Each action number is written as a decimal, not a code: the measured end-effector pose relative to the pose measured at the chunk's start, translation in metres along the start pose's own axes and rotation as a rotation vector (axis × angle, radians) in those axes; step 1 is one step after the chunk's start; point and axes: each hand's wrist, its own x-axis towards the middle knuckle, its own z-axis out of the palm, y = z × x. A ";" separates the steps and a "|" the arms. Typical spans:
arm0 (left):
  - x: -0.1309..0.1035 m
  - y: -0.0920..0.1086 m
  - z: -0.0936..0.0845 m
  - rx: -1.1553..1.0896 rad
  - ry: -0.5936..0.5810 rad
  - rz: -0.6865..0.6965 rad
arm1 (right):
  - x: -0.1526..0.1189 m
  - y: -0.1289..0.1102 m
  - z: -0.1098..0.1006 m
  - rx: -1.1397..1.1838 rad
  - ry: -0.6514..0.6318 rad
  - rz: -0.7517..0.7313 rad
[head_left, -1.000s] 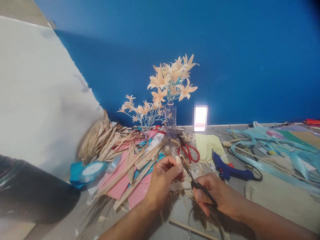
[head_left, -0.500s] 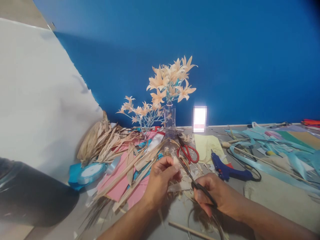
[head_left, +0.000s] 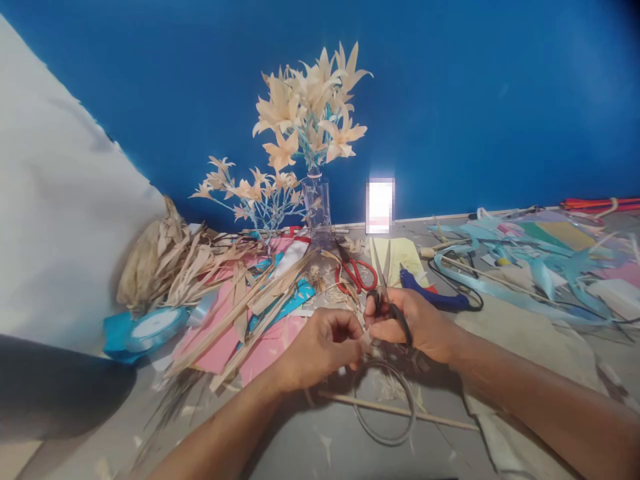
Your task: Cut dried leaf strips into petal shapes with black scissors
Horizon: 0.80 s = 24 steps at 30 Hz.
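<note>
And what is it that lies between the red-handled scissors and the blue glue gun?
In the head view, part of a yellow sheet; the black-handled scissors, in the right hand, are also seen across that stretch.

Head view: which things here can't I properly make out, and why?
All in the head view:
Pale scrap: mostly covered where left grip and right grip meet; shape unclear.
Black-handled scissors: right grip covers part of the handles.
Blue glue gun: lower part hidden behind right grip.
Glowing rectangle: pixelation masks what it shows.
Dark cylinder: cut off by the left edge.
</note>
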 end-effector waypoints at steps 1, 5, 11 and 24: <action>0.000 0.000 0.000 0.007 -0.018 -0.003 | 0.000 -0.001 0.001 -0.018 0.007 -0.001; 0.003 -0.001 -0.001 -0.105 0.020 -0.019 | 0.001 0.000 0.004 -0.022 0.112 -0.040; 0.007 -0.002 -0.002 -0.449 0.086 -0.033 | 0.003 0.009 0.006 0.109 0.173 -0.043; 0.007 0.007 -0.035 -0.536 0.020 0.075 | -0.002 0.010 -0.010 -0.082 -0.529 -0.008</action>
